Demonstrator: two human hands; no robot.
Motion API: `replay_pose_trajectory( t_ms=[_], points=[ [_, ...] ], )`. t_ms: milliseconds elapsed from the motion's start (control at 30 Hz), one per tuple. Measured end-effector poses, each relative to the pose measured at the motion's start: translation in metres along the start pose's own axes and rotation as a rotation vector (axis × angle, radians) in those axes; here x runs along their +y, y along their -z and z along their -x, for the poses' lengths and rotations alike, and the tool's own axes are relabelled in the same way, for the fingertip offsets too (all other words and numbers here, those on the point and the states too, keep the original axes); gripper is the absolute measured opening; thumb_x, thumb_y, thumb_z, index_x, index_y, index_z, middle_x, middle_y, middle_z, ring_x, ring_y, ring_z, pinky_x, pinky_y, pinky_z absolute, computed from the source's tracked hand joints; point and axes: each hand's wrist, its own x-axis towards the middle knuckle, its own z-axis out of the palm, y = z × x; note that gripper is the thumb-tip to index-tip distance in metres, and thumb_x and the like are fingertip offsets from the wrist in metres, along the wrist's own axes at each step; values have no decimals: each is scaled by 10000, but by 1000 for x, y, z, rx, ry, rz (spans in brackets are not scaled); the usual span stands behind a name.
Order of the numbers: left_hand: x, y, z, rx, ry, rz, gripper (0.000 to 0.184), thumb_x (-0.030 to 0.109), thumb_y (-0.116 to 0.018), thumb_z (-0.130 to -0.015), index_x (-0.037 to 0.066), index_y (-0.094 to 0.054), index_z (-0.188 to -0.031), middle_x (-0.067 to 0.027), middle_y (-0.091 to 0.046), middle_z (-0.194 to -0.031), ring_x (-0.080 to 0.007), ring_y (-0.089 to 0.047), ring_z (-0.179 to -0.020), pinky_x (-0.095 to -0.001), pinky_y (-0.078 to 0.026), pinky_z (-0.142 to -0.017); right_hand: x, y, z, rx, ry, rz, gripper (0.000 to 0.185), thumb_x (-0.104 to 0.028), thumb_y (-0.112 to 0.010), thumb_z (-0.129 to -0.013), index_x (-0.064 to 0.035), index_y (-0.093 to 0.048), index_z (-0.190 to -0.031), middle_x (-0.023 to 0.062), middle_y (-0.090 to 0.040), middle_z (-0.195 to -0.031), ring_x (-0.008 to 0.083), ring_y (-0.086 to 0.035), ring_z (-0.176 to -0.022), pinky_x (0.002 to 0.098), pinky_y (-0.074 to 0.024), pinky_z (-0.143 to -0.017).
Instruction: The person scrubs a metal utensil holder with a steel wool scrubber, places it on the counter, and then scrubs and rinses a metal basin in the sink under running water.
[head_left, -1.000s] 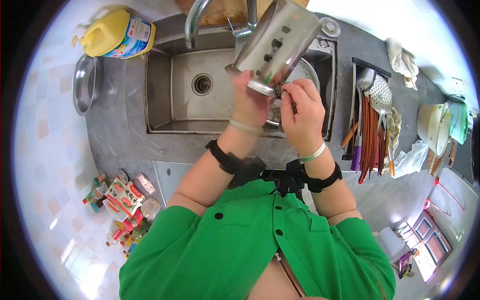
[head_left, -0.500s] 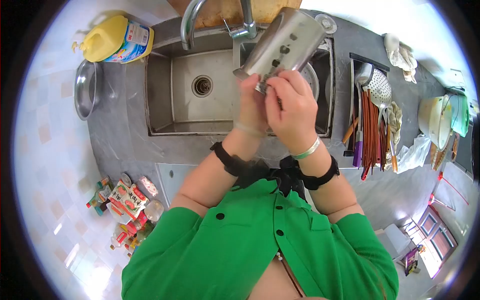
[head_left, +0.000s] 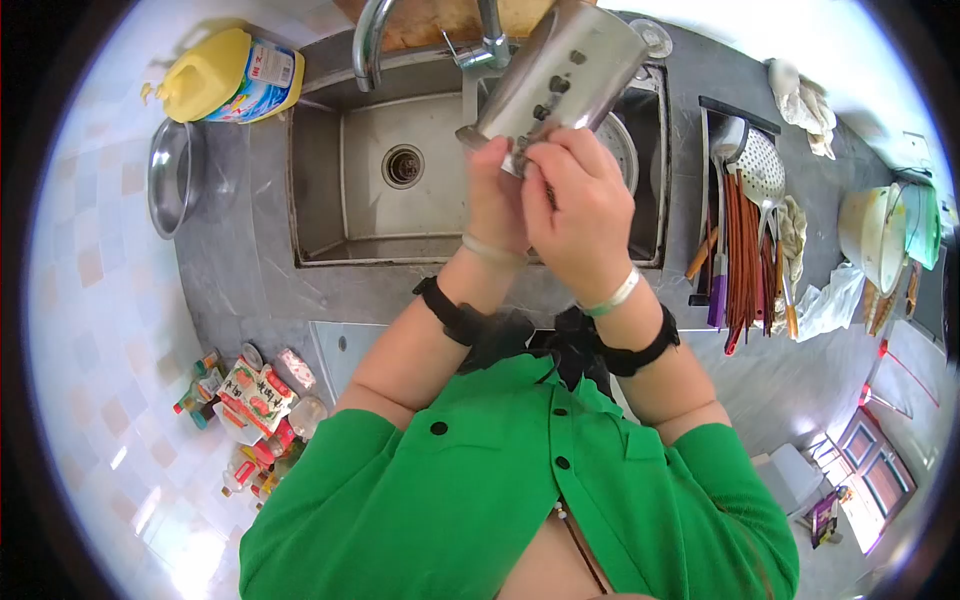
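A shiny stainless steel cylinder (head_left: 575,75) is held tilted over the right part of the sink, its lower end toward me. Dark patches run in a row down its side; I cannot tell whether they are holes or marks. My left hand (head_left: 495,205) is closed on its lower end, thumb by the protruding metal lip. Fingers bent and pinched together, my right hand (head_left: 580,205) works against that same end. Something small and dark shows between the right fingers, too hidden to name.
The steel sink (head_left: 390,225) has its drain at left and a faucet (head_left: 372,45) behind. A yellow detergent jug (head_left: 215,75) and metal bowl (head_left: 160,180) stand left. Chopsticks (head_left: 742,250) and a slotted skimmer (head_left: 762,175) lie in a rack at right. Packages (head_left: 255,390) sit lower left.
The cylinder has shifted slightly up and left in view, with both hands still at its lower end. My right fingers have moved a little along it.
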Motion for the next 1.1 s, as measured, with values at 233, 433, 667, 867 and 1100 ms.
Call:
replay_pose_trajectory(
  t_ms=[233, 433, 667, 867, 1100],
  points=[
    [14, -5, -4, 74, -53, 21, 638, 489, -495, -812, 62, -453, -1284, -122, -522, -1252, -292, -520, -1124, -463, -454, -898, 45, 6, 33, -164, -215, 48, 90, -93, -598, -743, -58, -634, -817, 97, -583, -865, 300, -593, -792, 379, -483, -682],
    [25, 4, -12, 48, 107, 73, 723, 618, -462, -788, 118, -435, -1309, -116, -506, -1263, -312, -521, -1095, -576, -424, -864, 194, -66, 68, -482, -729, 170, 246, -248, -618, -793, -30, -666, -895, 193, -632, -975, 350, -609, -901, 406, -483, -787],
    [32, 4, -15, 78, 202, 121, 767, 680, -388, -780, 100, -452, -1278, -129, -530, -1192, -336, -537, -1016, -585, -407, -850, 320, -177, 190, -303, -1060, 474, 357, -256, -670, -743, -3, -634, -993, 213, -645, -996, 364, -606, -971, 401, -477, -852],
    [22, 24, -24, 66, 182, 100, 765, 652, -414, -786, 105, -423, -1320, -157, -480, -1279, -409, -487, -1095, -611, -373, -889, 223, -143, 134, -86, -1047, -527, 264, -182, -589, -830, 9, -630, -1007, 152, -656, -940, 278, -624, -857, 344, -476, -827],
    [-15, 27, -36, 145, 29, 10, 638, 561, -346, -825, 109, -470, -1258, -103, -575, -1154, -252, -560, -1020, -487, -444, -830, 44, -23, 22, 66, -155, -220, 199, -24, -644, -697, -28, -617, -894, 143, -579, -930, 296, -590, -840, 352, -487, -740]
  ],
)
